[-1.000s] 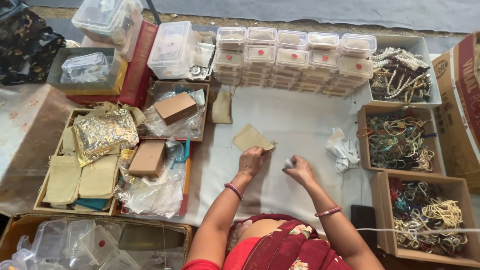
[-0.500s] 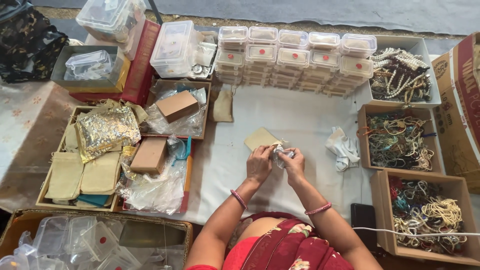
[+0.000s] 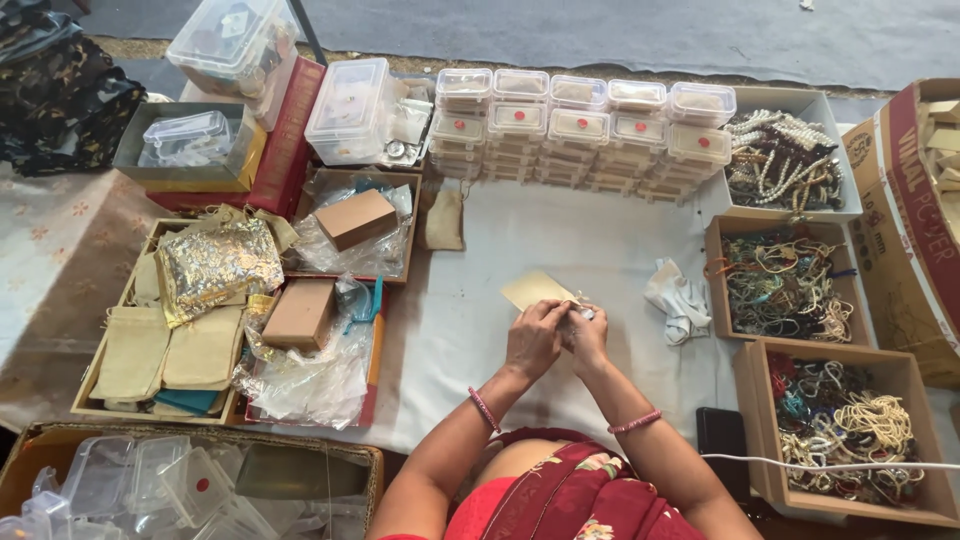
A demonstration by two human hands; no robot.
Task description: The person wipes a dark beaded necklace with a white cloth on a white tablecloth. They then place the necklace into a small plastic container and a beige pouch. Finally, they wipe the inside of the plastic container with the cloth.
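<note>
Close before me, at the middle of the white cloth (image 3: 600, 250), my left hand (image 3: 533, 340) and right hand (image 3: 590, 335) are pressing together, fingers pinching a small beige pouch (image 3: 535, 290) that is poking out toward eleven o'clock. Something tiny is glinting between my fingertips; I cannot tell what. At three o'clock a crumpled white rag (image 3: 680, 298) is lying. Farther off, at twelve o'clock, stacked clear boxes (image 3: 580, 125) are lining the cloth's edge.

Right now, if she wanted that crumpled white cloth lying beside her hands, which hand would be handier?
Probably the right hand. The white cloth lies just to its outer side on the sheet, with nothing between. The left hand holds the beige pouch and would have to cross over the right.
</note>
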